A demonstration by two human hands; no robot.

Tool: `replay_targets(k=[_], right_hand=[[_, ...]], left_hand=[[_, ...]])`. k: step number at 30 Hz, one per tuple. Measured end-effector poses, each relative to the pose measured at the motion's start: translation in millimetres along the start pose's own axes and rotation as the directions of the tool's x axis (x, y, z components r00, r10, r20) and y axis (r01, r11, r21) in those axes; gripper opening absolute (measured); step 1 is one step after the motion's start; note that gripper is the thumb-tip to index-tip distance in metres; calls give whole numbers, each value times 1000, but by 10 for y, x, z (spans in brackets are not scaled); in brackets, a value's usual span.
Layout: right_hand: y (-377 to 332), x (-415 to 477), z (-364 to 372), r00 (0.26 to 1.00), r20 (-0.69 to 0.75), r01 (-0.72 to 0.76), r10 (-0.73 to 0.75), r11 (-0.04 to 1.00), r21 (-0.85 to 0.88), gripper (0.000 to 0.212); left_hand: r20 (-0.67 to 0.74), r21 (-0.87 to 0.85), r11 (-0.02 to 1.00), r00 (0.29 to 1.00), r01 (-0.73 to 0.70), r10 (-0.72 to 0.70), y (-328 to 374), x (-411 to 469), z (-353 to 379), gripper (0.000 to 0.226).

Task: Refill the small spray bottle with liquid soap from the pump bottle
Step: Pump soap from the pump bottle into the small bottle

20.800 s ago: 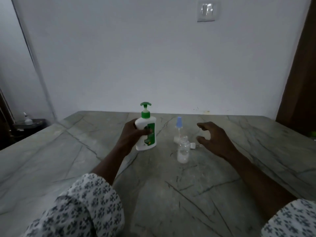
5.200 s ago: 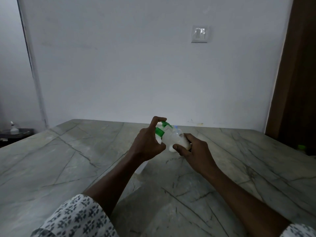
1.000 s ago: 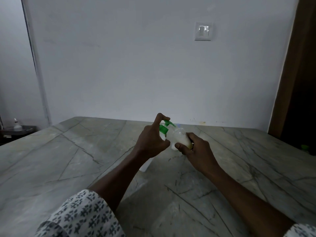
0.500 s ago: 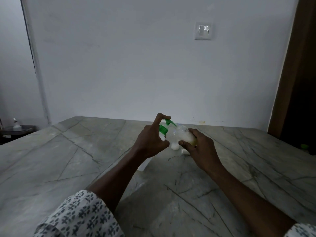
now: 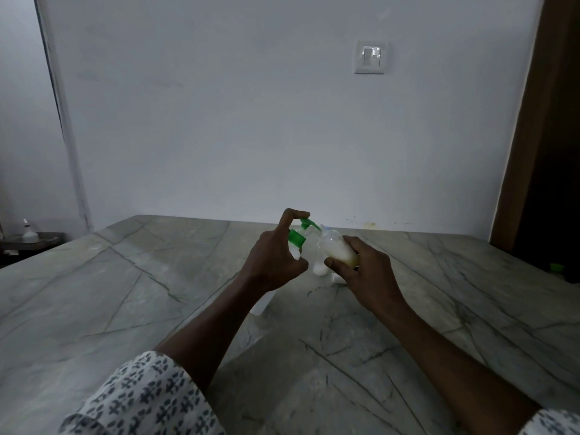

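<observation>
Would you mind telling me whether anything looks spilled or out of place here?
Nothing stands out: the left hand tilts the pump bottle toward the small bottle in the right hand, and no clear spill shows on the table.

Grey veined stone table (image 5: 125, 293), wall switch (image 5: 369, 57) above, small white object (image 5: 29, 229) on shelf (image 5: 37, 243) at left

The pump (image 5: 303, 227) is bright green, and the pump bottle (image 5: 265, 304) is white. The spray bottle (image 5: 329, 243) is clear, with pale cream soap (image 5: 343, 257) inside. The worktop (image 5: 125, 293) is grey-green stone with dark veins. The sleeve (image 5: 147, 400) is white with a small dark grey print. The wall (image 5: 219, 120) is pale grey.
</observation>
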State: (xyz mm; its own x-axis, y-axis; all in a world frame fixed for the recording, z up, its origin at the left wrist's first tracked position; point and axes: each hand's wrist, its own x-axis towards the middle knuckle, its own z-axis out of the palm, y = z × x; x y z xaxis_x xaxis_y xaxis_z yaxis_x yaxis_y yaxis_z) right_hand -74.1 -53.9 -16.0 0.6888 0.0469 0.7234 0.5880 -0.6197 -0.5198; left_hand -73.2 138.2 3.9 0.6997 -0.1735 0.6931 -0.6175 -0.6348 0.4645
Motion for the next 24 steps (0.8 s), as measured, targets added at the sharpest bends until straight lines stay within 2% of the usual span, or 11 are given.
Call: replay_targets(k=[10,18,24], right_hand=[[27,-2,15,1000,12,11,-11,1000,8,52],[36,-1,12,1000,-4,7,-7,1000,20,51],[34,-12,18,1000,13,9,-9,1000,11,51]], left_hand=[[-26,-2,1000,1000,-3,3,-8,9,12,64],[-16,8,1000,1000,-22,23,-9,2,12,74],[-20,11,1000,1000,-19,19,-6,16,21,69]])
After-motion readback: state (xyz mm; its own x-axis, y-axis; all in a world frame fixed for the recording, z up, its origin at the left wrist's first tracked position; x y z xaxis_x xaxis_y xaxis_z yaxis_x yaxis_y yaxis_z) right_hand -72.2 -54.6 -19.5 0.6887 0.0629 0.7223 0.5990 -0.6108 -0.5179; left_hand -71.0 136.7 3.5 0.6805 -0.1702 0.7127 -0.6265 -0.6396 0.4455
